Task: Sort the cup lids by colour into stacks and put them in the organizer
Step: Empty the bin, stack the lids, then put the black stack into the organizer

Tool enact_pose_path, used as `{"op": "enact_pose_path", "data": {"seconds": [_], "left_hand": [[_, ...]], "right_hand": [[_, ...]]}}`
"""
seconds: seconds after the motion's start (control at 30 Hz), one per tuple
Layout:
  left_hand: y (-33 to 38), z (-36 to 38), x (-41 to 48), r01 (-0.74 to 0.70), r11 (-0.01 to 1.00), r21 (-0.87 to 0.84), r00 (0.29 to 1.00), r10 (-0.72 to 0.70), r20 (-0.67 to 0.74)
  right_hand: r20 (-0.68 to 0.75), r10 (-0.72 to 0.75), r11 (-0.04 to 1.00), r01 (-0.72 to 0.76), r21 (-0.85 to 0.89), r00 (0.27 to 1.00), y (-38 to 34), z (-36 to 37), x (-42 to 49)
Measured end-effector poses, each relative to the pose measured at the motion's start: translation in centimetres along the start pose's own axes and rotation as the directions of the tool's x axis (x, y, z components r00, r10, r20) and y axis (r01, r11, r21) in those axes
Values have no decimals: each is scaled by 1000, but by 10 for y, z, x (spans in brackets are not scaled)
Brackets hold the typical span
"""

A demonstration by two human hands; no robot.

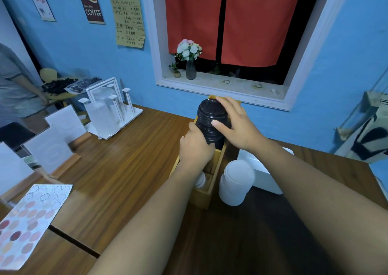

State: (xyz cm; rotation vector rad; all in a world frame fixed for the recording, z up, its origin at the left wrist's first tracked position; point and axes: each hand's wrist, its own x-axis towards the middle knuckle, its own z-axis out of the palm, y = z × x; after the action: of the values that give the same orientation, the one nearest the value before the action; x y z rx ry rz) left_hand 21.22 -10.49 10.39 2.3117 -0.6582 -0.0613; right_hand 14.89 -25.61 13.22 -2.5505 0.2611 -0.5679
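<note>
**Black lids held at the organizer's far end**

On the wooden table (pixel 130 165), the wooden organizer (pixel 202 199) reaches its far edge. The black lid stack (pixel 212 115) sits in the organizer's far end. A white lid stack (pixel 236 182) stands just beside its right wall. The left hand (pixel 195 146) and right hand (pixel 237 125) both grip the black lid stack.
</note>
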Motion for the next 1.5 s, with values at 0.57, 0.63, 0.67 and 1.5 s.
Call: {"op": "enact_pose_path", "data": {"seconds": [0.57,0.63,0.67,1.5], "left_hand": [[-35,76,-193,-382,919,-103,916,391,92],[-38,86,-197,-241,963,-121,947,261,185],[-41,91,-197,-176,977,-117,959,197,206],[-32,125,-170,-128,982,-140,988,139,72]], "right_hand": [[-49,38,988,-45,-146,998,36,25,-170],[-54,-10,987,1,-162,998,37,25,-174],[-60,-22,986,12,-166,998,38,25,-174],[-106,42,999,-40,28,993,35,7,-196]]}}
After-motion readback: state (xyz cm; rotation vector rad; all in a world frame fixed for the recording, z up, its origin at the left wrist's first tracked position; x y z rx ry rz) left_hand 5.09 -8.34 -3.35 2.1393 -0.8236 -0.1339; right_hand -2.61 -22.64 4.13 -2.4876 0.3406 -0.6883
